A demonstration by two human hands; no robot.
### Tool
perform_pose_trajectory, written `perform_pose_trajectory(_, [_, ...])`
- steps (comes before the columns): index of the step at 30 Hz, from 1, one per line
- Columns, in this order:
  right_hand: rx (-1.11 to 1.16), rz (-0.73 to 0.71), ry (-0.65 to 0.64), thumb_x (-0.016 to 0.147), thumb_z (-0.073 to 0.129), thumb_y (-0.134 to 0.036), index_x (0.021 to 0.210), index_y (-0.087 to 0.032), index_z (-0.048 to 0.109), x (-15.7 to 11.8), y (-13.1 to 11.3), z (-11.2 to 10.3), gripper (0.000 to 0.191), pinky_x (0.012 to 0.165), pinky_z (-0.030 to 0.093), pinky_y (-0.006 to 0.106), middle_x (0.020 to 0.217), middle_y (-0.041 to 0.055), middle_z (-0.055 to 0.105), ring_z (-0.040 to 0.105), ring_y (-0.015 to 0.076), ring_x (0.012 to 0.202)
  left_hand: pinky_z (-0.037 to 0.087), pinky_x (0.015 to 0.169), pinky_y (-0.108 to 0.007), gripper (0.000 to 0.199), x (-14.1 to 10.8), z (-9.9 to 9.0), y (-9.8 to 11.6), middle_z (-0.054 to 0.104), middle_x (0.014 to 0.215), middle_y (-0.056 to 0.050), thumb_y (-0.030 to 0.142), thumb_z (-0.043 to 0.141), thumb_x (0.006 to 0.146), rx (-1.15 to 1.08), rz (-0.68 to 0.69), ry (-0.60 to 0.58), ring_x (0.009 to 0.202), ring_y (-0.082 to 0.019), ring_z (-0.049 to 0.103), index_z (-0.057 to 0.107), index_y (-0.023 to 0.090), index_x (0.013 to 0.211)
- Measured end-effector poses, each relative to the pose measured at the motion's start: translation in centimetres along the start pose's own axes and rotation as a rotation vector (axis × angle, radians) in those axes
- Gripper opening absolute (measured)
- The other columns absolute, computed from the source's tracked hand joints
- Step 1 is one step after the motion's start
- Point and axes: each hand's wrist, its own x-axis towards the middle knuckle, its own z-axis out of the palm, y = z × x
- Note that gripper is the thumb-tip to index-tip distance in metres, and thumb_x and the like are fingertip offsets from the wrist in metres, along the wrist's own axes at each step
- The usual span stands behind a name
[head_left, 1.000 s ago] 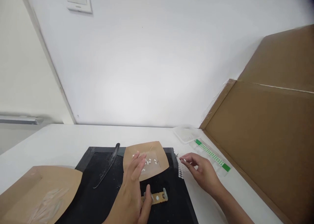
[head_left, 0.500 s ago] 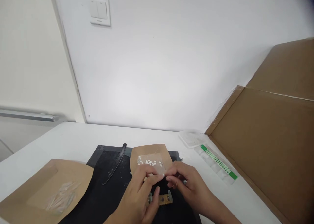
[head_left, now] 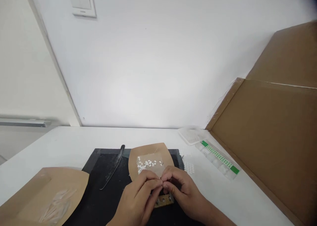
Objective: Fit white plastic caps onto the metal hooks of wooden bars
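Note:
My left hand and my right hand meet fingertip to fingertip over the black mat. Both are pinched closed; whatever lies between the fingertips is too small to make out. Just beyond them, a brown paper tray holds a clear sheet with several small white pieces. Under my hands lies a small yellowish block with metal ends, partly covered by my fingers.
A dark curved tool lies on the mat. At left is a larger brown tray with clear packets. A green-and-clear strip and clear lid lie right, beside cardboard.
My fingertips have come together, and my left thumb has closed up to its fingers. The whole view has shifted slightly.

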Motion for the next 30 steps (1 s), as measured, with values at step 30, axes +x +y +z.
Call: perform_pose_trajectory(30, [-0.3,-0.323,0.196,0.1,0.066,-0.011,0.108,-0.025,0.068,-1.3,0.7,1.2,0.016,0.076,0.058,0.031,0.096,0.0058,0.075,0.073,0.0206,0.086,0.065,0.092,-0.026,0.022,-0.1,-0.4,-0.3,0.073,0.113,-0.011,0.012,0.058,0.107,0.068,-0.022,-0.049,0.106,-0.019,0.075,0.069,0.017,0.126])
